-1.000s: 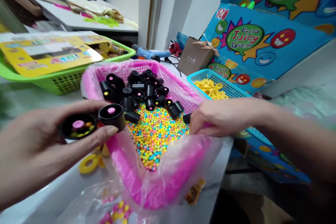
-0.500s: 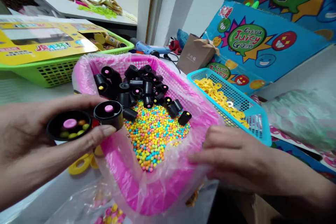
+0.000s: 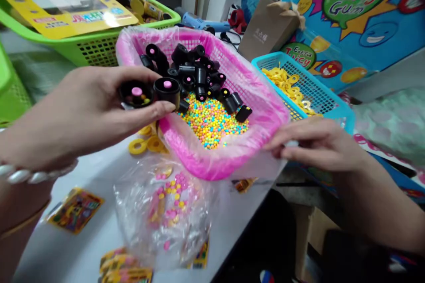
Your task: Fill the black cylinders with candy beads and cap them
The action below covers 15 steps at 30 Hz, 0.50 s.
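The white counter [image 3: 229, 221] is crowded with baskets; a green basket [image 3: 63, 48] is set at the far left, topped by yellow packaging [image 3: 63, 24]; at the right a blue basket [image 3: 345, 108] is partly filled with yellow rings [image 3: 288, 86], before a blue carton [image 3: 335, 59] printed "Juicy Gum"; a brown box [image 3: 267, 28] is stood behind, beside a blue tool [image 3: 209, 24]; nearer the front a clear bag [image 3: 133, 212] is spread, with pink and yellow sweets [image 3: 179, 185] seen through it, and printed cards [image 3: 76, 210] are scattered about.

The pink basket [image 3: 212, 170], lined with plastic, is placed between the hands; coloured beads [image 3: 209, 119] are heaped in its near part, and more black cups [image 3: 199, 79] are piled in its far part; two cups [image 3: 171, 98] are held at its left rim, mouths upward, a pink knob seen in each.

The left hand [image 3: 66, 110] is extended from the left, both cups being pinched between thumb and fingers; the right hand [image 3: 312, 143] is extended from the right, its fingertips placed at the basket's near right rim; whether the liner is pinched there cannot be told.
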{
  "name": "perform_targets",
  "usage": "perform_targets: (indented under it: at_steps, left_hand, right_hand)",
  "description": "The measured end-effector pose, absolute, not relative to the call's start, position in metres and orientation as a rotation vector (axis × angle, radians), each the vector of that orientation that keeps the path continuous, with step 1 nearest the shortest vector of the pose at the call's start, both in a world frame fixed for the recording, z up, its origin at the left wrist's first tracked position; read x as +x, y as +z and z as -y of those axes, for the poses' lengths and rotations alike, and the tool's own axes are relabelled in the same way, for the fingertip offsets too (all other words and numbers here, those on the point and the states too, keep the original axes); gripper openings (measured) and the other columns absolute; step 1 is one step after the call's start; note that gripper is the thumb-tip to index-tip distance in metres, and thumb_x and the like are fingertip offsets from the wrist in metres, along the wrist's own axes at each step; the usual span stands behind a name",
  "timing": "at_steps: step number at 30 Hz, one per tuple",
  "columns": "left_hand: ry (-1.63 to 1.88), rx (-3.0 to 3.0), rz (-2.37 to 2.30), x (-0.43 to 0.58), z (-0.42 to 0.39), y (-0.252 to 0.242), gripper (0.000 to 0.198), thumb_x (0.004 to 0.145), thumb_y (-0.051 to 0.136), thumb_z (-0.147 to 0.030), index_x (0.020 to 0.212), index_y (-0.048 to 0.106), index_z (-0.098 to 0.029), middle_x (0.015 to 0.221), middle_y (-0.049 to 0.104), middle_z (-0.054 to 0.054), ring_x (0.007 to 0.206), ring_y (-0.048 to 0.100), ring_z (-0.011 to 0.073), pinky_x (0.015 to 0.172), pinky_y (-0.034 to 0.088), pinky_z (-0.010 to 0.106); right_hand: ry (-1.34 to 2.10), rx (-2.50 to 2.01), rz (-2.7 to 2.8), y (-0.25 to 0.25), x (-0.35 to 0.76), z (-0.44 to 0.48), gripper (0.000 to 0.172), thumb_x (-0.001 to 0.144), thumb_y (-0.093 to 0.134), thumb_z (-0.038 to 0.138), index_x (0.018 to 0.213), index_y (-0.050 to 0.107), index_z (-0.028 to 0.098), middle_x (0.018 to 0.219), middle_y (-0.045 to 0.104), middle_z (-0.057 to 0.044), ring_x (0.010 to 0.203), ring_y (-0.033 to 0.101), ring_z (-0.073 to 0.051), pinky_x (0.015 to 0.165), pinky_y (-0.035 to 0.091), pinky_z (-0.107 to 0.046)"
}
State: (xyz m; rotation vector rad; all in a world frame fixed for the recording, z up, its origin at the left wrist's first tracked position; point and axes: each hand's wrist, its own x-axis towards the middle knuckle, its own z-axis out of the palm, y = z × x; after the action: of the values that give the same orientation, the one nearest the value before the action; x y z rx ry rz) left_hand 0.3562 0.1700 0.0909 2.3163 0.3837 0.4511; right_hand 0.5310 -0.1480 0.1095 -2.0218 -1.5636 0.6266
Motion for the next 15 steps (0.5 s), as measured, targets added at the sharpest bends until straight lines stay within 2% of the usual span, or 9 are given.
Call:
perform_targets:
  at_steps: [2, 4, 6, 9, 12, 15]
  left_hand:
    - [0.405, 2.449, -0.337, 0.355, -0.166, 0.094, 0.057, 0.075, 0.063, -0.054, 0.117, 0.066, -0.015, 0.07, 0.063, -0.01, 0.065, 0.057, 0.0071, 0.07, 0.048, 0.023]
    - [0.357, 2.473, -0.302, 0.354, -0.163, 0.098, 0.06, 0.08, 0.055, -0.056, 0.12, 0.064, -0.012, 0.077, 0.063, -0.008, 0.069, 0.057, 0.0067, 0.07, 0.046, 0.022]
    - [0.352, 2.398, -0.265, 0.354, -0.162, 0.1, 0.058, 0.081, 0.057, -0.052, 0.119, 0.063, -0.009, 0.084, 0.065, -0.003, 0.074, 0.057, 0.0081, 0.071, 0.045, 0.022]
    - [0.392, 2.246, -0.197, 0.353, -0.165, 0.103, 0.046, 0.076, 0.069, -0.043, 0.109, 0.068, -0.01, 0.086, 0.067, 0.003, 0.073, 0.057, 0.0121, 0.066, 0.045, 0.024]
    - [0.457, 2.175, -0.172, 0.346, -0.171, 0.115, 0.034, 0.073, 0.072, -0.041, 0.095, 0.07, -0.014, 0.078, 0.065, 0.003, 0.07, 0.057, 0.0149, 0.061, 0.043, 0.026]
    - [0.598, 2.122, -0.147, 0.333, -0.177, 0.133, 0.028, 0.075, 0.069, -0.04, 0.088, 0.07, -0.015, 0.073, 0.063, 0.004, 0.067, 0.056, 0.0154, 0.058, 0.042, 0.027]
  right_hand:
    - [0.556, -2.144, 1.363, 0.109, 0.534, 0.149, 0.018, 0.089, 0.062, 0.035, 0.092, 0.072, 0.021, 0.08, 0.073, -0.004, 0.073, 0.068, -0.016, 0.066, 0.053, -0.025]
    - [0.499, -2.233, 1.223, 0.106, 0.535, 0.152, 0.023, 0.089, 0.061, 0.041, 0.091, 0.072, 0.021, 0.079, 0.073, -0.003, 0.072, 0.068, -0.018, 0.066, 0.054, -0.028]
    - [0.384, -2.286, 1.206, 0.103, 0.532, 0.156, 0.024, 0.087, 0.062, 0.044, 0.096, 0.071, 0.023, 0.082, 0.073, -0.003, 0.073, 0.068, -0.019, 0.065, 0.054, -0.03]
    - [-0.008, -2.378, 1.359, 0.101, 0.509, 0.162, 0.023, 0.085, 0.065, 0.038, 0.103, 0.07, 0.024, 0.091, 0.074, -0.003, 0.078, 0.069, -0.022, 0.07, 0.055, -0.035]
    - [-0.378, -2.307, 1.529, 0.103, 0.46, 0.162, 0.018, 0.086, 0.065, 0.027, 0.102, 0.069, 0.022, 0.098, 0.073, -0.006, 0.089, 0.069, -0.024, 0.08, 0.055, -0.038]
    - [-0.248, -2.094, 1.771, 0.099, 0.403, 0.15, 0.022, 0.088, 0.062, 0.019, 0.109, 0.066, 0.02, 0.111, 0.07, -0.009, 0.099, 0.068, -0.02, 0.085, 0.056, -0.031]
